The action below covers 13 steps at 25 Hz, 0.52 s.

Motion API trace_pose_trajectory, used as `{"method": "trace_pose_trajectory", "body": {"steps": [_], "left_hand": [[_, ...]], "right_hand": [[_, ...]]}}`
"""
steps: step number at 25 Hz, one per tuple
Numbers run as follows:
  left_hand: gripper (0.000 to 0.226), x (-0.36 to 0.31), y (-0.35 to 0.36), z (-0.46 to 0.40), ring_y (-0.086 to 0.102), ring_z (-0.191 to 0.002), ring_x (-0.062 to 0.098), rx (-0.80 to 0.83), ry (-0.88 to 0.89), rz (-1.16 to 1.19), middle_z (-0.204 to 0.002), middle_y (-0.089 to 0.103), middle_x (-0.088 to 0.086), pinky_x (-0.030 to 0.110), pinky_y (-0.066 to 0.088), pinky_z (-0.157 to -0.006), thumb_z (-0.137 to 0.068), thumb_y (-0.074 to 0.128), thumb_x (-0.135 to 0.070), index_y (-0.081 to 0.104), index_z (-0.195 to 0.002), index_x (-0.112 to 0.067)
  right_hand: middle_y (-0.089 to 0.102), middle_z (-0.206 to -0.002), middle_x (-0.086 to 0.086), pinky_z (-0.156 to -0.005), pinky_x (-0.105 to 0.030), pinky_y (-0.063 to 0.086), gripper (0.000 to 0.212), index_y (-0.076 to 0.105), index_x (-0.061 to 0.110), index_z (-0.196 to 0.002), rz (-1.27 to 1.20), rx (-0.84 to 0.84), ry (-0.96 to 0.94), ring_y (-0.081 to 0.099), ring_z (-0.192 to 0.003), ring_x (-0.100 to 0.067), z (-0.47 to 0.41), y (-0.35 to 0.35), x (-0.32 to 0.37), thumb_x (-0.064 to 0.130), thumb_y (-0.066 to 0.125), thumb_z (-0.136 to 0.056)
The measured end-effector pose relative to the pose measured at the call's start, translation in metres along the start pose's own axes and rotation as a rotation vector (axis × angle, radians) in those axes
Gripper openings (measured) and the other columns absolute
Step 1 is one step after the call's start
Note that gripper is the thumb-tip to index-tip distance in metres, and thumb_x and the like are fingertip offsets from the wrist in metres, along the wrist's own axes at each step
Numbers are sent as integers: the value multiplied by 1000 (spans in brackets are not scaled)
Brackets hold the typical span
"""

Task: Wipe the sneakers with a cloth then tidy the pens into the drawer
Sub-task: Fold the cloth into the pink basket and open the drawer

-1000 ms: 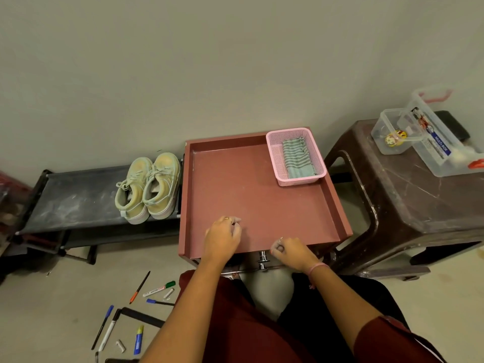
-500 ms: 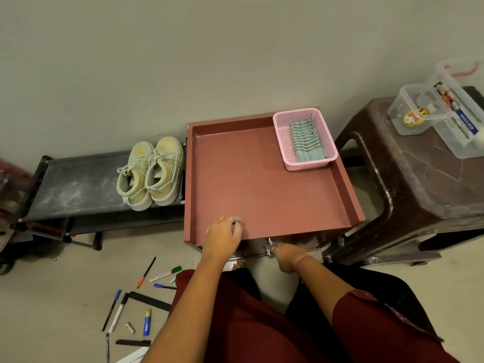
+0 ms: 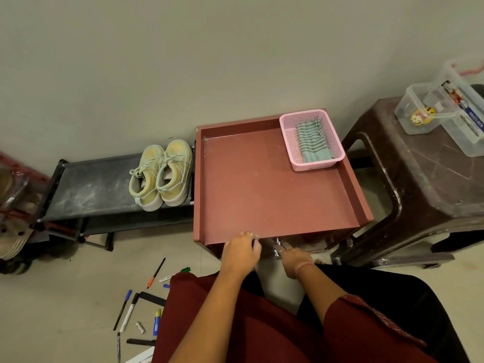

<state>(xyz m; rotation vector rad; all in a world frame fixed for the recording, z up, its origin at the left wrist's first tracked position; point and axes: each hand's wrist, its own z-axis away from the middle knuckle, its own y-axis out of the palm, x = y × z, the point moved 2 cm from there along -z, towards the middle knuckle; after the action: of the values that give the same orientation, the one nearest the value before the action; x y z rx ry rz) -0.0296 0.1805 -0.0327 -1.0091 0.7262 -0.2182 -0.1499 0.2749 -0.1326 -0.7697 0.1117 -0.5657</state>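
A pair of pale yellow-green sneakers (image 3: 162, 176) stands on a low black rack (image 3: 91, 189) against the wall. A green striped cloth (image 3: 313, 142) lies folded in a pink basket (image 3: 289, 142) at the back right of the red-brown cabinet top (image 3: 262, 184). Several pens and markers (image 3: 131, 310) are scattered on the floor at lower left. My left hand (image 3: 242, 248) curls over the cabinet's front edge. My right hand (image 3: 293, 256) is below that edge, fingers on the metal drawer handle (image 3: 276, 248). The drawer front is mostly hidden by my hands.
A dark brown plastic stool (image 3: 424, 184) stands right of the cabinet and carries clear plastic boxes (image 3: 445, 113). Sandals and a red-trimmed bag (image 3: 13, 205) sit at the far left. My knees, in dark red cloth, fill the lower middle.
My right hand has dropped from the cabinet's top edge to the drawer handle beneath it. My left hand has stayed on the front edge.
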Motion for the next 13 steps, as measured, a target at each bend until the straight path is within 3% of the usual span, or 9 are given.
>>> {"method": "trace_pose_trajectory", "body": {"steps": [10,13], "left_hand": [[32,4,10,35,58,-112,11,-53,99,-49,-121,64,-3,27,41,-99,-95,45,-18,67,-118,-18],[31,7,7,42,57,-112,13,-78,113,-60,-120,64,-2,28,41,-100,-95,45,-17,66,-118,-17]], "right_hand": [[11,-159,0,-104,-42,36,65,11,27,-152,38,-40,16,34,-135,-28,10,1,4,5,32,-94],[12,-159,-2,-107,-42,31,65,9,25,-152,83,26,13,29,-138,-28,20,9,9,7,35,-95]]}}
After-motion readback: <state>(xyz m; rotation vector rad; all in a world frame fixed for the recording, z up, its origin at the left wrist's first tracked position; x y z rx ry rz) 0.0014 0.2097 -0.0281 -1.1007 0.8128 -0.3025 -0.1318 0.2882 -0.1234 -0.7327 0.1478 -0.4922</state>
